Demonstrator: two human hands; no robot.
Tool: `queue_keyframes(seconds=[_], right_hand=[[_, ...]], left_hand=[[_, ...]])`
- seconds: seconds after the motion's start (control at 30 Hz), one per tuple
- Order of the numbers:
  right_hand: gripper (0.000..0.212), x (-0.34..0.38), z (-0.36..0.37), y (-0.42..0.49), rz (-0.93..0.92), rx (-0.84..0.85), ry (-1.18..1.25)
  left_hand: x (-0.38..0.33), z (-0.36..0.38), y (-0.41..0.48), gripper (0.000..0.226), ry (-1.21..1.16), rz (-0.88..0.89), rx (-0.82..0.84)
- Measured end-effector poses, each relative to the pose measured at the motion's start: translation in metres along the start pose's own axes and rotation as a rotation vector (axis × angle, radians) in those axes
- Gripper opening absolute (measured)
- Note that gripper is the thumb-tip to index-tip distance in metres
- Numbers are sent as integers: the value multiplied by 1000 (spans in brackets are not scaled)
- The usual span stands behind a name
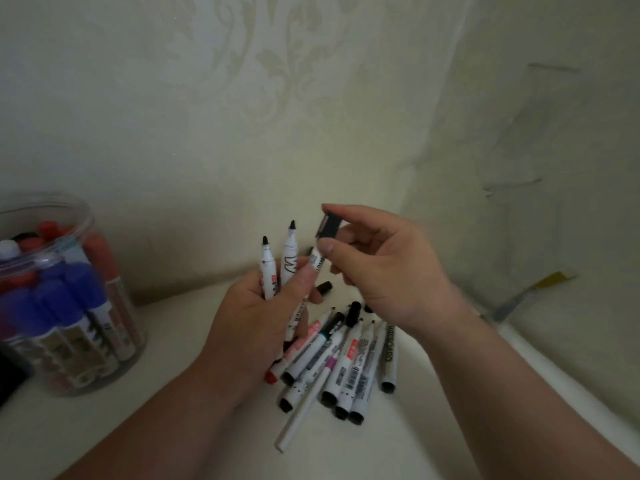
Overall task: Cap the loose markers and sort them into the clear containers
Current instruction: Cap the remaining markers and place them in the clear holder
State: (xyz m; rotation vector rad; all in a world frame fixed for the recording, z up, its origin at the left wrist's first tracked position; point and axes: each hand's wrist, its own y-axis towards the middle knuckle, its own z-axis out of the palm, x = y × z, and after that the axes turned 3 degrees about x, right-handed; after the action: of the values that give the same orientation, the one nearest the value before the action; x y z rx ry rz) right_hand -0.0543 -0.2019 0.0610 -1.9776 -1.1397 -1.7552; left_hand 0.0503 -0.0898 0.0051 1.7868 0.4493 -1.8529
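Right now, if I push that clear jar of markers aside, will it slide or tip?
Probably slides: the jar looks wide and squat. Packed with markers, it is likely heavy. Its smooth clear wall may be slippery, so push low.

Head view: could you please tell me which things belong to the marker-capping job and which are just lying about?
Job: left hand gripping uncapped markers; right hand pinching a black cap; loose markers piled on the table; clear container holding capped markers.
Lying about: dark object at the left edge; yellow-and-grey strip by the wall.
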Motion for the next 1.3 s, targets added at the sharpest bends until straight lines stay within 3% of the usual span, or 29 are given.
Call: queue_keyframes(seconds=[0.1, 0.23, 0.37, 0.43, 0.63, 0.73, 0.8, 0.9, 1.0, 1.07, 1.17, 1.3], right_hand=[[36, 21, -20, -7, -136, -93, -158], [35, 73, -97, -26, -413, -454, -447], [30, 97, -181, -44, -207, -615, -689], [27, 91, -187, -46, -65, -699, -690], [13, 67, -162, -29, 310, -466, -726], [10, 63, -161, -25, 392, -417, -802], [10, 62, -158, -24, 336, -461, -833], [5, 71, -136, -24, 90, -569, -830], [3, 66, -94, -19, -71, -369, -793], [7, 48, -67, -10, 7, -83, -840], [30, 4, -39, 5, 193, 289, -1040], [39, -27, -36, 12, 270, 450, -1052]], left_hand=[[2, 11, -2, 26, 47, 17, 18], [7, 15, -1, 13, -56, 21, 72], [11, 14, -2, 10, -150, -32, 88], [14, 13, -1, 15, -130, -23, 85], [16, 13, 0, 26, -99, -24, 73], [16, 11, 2, 27, -80, -31, 41], [15, 10, 3, 27, -82, -30, 24], [13, 10, 3, 28, -71, -15, 0], [14, 9, 4, 17, -41, -10, -4], [15, 8, 4, 12, -39, -23, 6], [15, 5, 3, 23, 54, 18, 14], [11, 5, 1, 25, 61, 57, 14]])
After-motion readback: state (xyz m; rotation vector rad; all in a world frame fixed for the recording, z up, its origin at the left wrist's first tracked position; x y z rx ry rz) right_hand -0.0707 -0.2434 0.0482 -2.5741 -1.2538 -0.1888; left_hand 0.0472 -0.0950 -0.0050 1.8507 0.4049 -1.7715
